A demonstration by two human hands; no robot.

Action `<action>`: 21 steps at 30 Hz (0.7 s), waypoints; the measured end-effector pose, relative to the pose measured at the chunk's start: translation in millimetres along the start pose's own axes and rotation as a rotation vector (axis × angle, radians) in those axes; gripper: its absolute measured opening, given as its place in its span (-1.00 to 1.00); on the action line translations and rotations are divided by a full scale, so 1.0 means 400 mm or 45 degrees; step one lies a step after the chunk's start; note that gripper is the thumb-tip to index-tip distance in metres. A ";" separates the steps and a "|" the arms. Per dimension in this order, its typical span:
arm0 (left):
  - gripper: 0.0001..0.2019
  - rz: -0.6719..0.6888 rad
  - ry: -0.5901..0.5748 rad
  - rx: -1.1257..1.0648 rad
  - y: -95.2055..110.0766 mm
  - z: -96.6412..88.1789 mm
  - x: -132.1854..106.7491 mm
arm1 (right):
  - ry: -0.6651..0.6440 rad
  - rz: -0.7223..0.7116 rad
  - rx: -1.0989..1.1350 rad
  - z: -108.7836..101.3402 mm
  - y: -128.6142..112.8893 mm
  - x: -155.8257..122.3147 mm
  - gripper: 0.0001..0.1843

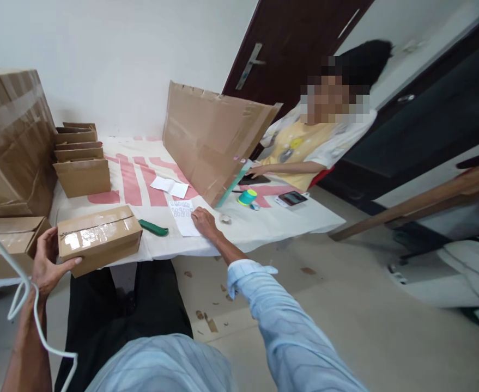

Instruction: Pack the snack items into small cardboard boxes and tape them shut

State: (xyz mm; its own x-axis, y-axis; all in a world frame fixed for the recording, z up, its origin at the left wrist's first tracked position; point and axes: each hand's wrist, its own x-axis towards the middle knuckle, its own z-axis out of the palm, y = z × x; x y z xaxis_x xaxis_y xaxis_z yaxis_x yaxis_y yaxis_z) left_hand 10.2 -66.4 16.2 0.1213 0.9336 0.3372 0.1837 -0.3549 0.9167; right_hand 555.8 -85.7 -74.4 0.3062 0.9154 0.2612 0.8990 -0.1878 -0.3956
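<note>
My left hand (48,264) grips the left end of a small taped cardboard box (108,246), thumb along its front and fingers behind. The box sits at the table's front edge, with clear tape over its top seam. My right hand (205,222) rests on the right edge of a white sheet (181,215) printed with rows of small round marks. Its fingers are curled closed against the sheet, and the fingertips are partly hidden. Between box and sheet lies a green-handled cutter (153,227). A folded white paper (169,187) lies behind the sheet.
Another taped box (8,242) stands at the left, before large cartons (10,141). Several open boxes (83,177) line up behind. A cardboard panel (214,136) leans upright, a person (300,141) sitting beyond it. A tape roll (247,197) and a phone (292,198) lie right.
</note>
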 end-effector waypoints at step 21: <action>-0.04 0.015 -0.008 -0.024 -0.053 -0.019 0.003 | -0.022 -0.443 0.090 0.075 -0.239 -0.081 -0.72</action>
State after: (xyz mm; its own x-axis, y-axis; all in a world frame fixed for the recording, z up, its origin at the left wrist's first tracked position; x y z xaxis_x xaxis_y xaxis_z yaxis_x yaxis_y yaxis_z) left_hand -0.9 -57.4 -1.1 0.1294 0.9291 0.3465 0.1637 -0.3647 0.9166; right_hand 450.5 -86.8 -71.5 -0.0207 0.9263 0.3761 0.9246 0.1609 -0.3453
